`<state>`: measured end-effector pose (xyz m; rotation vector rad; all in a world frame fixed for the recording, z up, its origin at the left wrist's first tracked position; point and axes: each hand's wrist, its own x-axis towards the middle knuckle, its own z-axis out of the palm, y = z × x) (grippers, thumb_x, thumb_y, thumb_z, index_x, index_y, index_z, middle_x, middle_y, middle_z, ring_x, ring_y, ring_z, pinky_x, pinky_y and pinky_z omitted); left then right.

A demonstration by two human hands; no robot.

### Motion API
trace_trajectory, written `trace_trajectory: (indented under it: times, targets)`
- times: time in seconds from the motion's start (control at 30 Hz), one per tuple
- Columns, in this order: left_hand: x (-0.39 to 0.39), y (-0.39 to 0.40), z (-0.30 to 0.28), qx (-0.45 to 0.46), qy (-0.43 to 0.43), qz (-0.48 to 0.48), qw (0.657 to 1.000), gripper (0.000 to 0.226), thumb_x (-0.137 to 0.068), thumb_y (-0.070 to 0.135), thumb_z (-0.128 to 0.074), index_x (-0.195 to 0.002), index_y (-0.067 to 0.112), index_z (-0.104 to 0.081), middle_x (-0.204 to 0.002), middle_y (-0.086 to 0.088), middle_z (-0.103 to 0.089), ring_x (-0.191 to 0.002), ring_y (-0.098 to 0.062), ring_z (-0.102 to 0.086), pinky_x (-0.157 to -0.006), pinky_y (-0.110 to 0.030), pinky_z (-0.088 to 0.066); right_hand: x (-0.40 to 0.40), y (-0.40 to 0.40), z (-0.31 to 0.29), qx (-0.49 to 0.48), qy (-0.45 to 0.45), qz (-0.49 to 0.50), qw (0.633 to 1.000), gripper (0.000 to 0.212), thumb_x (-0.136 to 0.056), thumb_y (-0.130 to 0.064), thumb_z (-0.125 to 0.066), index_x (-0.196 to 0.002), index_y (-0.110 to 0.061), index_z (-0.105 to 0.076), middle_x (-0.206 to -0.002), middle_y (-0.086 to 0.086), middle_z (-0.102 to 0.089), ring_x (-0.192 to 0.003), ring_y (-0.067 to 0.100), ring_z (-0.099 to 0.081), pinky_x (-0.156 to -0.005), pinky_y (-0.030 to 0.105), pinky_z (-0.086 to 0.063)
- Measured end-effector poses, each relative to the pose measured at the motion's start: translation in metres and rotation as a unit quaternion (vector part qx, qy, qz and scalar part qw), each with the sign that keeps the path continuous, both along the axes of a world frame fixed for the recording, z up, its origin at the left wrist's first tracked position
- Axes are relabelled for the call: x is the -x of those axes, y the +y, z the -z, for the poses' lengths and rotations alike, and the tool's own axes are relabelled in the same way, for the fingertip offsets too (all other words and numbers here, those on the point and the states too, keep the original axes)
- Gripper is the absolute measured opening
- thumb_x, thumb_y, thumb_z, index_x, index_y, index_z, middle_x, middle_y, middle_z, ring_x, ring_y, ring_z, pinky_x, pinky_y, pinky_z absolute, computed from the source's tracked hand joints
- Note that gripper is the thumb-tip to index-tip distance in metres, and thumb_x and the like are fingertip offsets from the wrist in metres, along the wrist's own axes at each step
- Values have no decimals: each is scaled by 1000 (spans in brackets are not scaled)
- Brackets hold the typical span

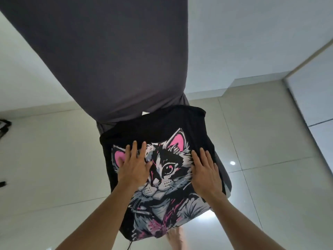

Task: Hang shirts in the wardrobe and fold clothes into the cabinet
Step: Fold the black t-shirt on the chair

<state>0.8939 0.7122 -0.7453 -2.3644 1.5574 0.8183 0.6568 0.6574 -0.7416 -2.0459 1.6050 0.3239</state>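
A black T-shirt (163, 196) with a pink-eared cat print lies folded on the near end of a long surface covered in dark grey fabric (108, 60). The shirt's lower edge hangs off the near end. My left hand (134, 165) rests flat on the left half of the print, fingers spread. My right hand (205, 171) lies flat on the right half, fingers slightly apart. Neither hand grips the cloth.
Pale glossy floor tiles (54, 159) surround the grey surface. A bare foot (177, 237) shows below the shirt. Black items (4, 126) sit at the far left edge. White panels with a vertical edge (313, 91) stand at the right.
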Motion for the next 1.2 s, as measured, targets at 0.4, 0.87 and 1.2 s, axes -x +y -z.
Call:
trace_trajectory:
  times: [0.4,0.87,1.2]
  targets:
    - [35,40,-25,-52,66,192,978,55,-99,43,-49,-151,28,-37,-164,-10,-17,-150,-33,-17,-117,-60,-26,21,120,-44,-39,-73,238,968,55,-99,-21,-57,-151,-21,-38,-164,7,-22,-151,32,-19,-116,52,-31]
    - [-55,87,-66,-4,92,256,962,29,-89,21,-70,-116,13,-64,-111,-5,-61,-103,-27,-63,-86,-39,-54,-74,244,-51,-46,-160,388,906,34,-94,-9,-55,-126,-19,-58,-124,2,-63,-109,24,-60,-88,39,-56]
    - [-123,114,-21,18,19,456,890,34,-94,43,-62,-121,23,-58,-117,6,-61,-107,-17,-61,-84,-34,-52,-221,285,-16,-133,-108,562,809,37,-90,-41,-67,-122,-25,-58,-119,-3,-65,-106,21,-63,-81,34,-51]
